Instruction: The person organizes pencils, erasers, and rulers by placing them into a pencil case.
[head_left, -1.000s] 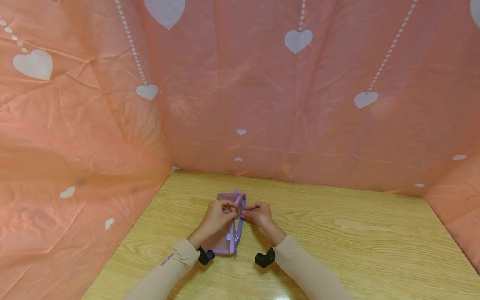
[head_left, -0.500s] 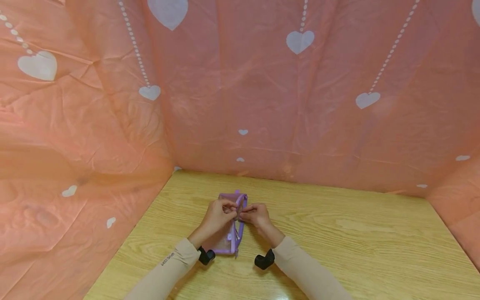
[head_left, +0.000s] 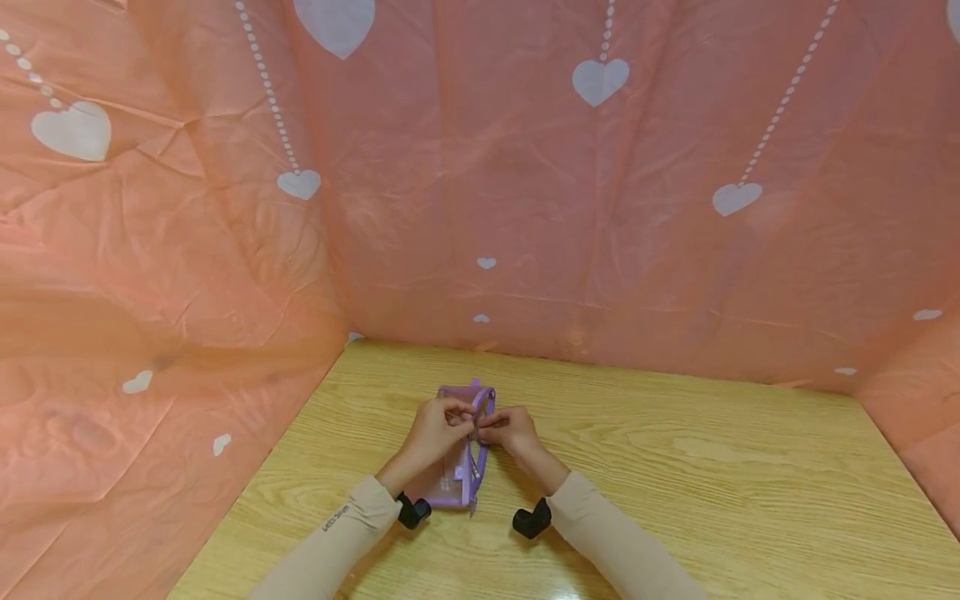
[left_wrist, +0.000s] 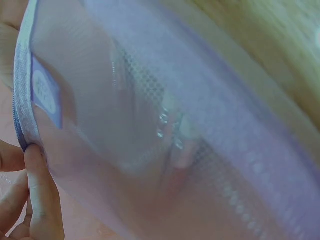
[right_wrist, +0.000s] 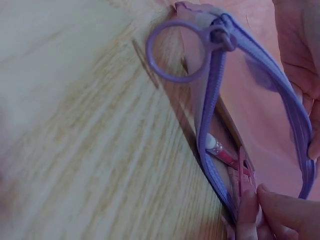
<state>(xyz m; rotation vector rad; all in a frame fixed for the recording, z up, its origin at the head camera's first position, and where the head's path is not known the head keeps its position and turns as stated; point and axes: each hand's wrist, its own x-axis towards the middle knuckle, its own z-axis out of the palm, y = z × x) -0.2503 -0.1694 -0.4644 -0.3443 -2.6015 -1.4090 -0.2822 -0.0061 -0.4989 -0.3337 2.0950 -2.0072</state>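
Observation:
A purple mesh pencil pouch lies on the table with its zip undone. My left hand pinches one zippered edge of the opening; its fingers show at that edge in the left wrist view. My right hand reaches to the opening from the other side. In the right wrist view its thumb and fingers pinch a slim pink pen with a clip, partly hidden by the fingers. Beside it, a white-ended pink pen lies in the pouch. More pink pens show blurred through the mesh.
A purple ring pull hangs from the zip's end. The wood-grain table reaches back to an orange-pink curtain with white hearts. Black wrist cameras sit close to the pouch's near end.
My right hand has moved slightly left, deeper into the opening. White pen ends seen earlier at the opening now show behind the mesh. My left hand has kept its place.

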